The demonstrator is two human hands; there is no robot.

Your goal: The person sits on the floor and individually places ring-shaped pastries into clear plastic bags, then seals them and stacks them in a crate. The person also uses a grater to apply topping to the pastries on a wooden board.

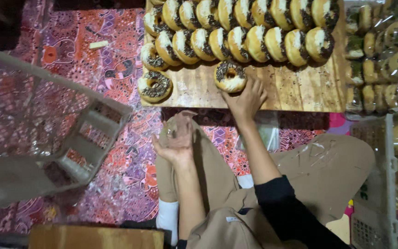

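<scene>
A chocolate-sprinkled doughnut [230, 76] lies flat near the middle of the wooden board [295, 90], just in front of the packed rows, and we have our right hand [246, 100] on its near edge, fingers spread and curled loosely over the rim rather than clamped. We judge it light and soft: the cream filling and sprinkled edge would smear or shed under a squeeze, so the safest hold looks to be a gentle pinch across the plain browned crust, thumb below and fingers above, away from the topping. Our left hand [177, 140] waits nearer to us, palm up and open, with a clear plastic wrapper [180, 127] resting loosely in it; the film looks thin, slippery and prone to crumpling. Beyond the doughnut, rows of filled doughnuts [249, 32] stand on edge across the far side of the board, and a single one [155, 85] lies flat at the board's left corner. To the right, wrapped doughnuts [388, 55] are stacked in clear packets, with a pale plastic crate [374, 203] near them. At left an upturned clear crate [51, 133] sits on the patterned floor cloth [116, 55]. We are seated on the floor, tan trousers [328, 166] in view.
</scene>
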